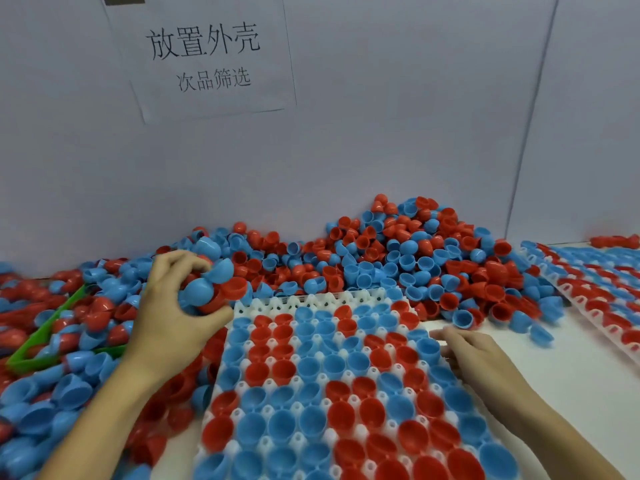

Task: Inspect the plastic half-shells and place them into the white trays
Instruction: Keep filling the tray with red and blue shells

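Hundreds of glossy red and blue plastic half-shells [398, 258] lie heaped behind and left of the white tray [298, 301], a knobbed moulded grid whose cups are nearly all filled, open sides up. Left hand [173, 306], at the tray's far-left corner, curls round a clutch of shells; right hand [474, 355] rests flat-fingered on the tray's right edge, holding nothing. Tray sits on a white table [571, 375] against a pale wall bearing a paper sign [204, 57].

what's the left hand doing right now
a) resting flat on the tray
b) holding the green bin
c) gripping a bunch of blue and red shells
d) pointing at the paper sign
c: the left hand has its fingers curled round several blue and red shells just off the far left corner of the tray.
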Demonstrator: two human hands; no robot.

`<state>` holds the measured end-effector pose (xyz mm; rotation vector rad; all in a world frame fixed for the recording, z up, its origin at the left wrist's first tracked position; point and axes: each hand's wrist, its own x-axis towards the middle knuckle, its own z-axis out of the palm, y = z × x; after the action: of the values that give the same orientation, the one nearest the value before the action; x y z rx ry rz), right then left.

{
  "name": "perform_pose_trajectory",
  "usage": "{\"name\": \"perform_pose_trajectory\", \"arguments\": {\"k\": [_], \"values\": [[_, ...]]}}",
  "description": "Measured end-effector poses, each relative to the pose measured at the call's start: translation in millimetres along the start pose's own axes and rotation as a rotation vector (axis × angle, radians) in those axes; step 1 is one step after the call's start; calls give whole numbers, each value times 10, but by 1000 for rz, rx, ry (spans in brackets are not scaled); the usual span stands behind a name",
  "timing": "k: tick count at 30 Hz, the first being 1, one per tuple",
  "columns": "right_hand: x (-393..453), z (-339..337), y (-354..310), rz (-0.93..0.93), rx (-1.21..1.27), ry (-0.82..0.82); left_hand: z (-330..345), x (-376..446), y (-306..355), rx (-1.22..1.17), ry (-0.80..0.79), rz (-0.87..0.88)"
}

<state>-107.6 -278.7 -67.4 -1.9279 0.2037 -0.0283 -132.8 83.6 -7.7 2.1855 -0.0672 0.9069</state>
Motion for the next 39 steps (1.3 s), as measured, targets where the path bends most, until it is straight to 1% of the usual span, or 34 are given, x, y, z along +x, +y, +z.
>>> {"name": "perform_pose_trajectory", "arguments": {"k": [4,7,11,17,23,28,36,39], "values": [[-31,50,-18,42,82,-7,-123,-382,-229,122,214,-105],[-36,42,-35,64,131,-10,-50,-529,-263,163,267,-104],[-31,17,-27,62,135,-34,88,-562,-249,129,232,-100],[-56,0,-21,73,229,-93,117,-614,-257,40,170,-221],[32,-21,3,119,258,-97,94,-603,-246,35,154,-232],[95,-71,13,174,291,-137,76,-609,-252,26,148,-235],[178,-306,25,295,249,-248,51,-598,-288,30,164,-248],[183,-306,27,271,194,-231,50,-593,-280,36,167,-225]]}}
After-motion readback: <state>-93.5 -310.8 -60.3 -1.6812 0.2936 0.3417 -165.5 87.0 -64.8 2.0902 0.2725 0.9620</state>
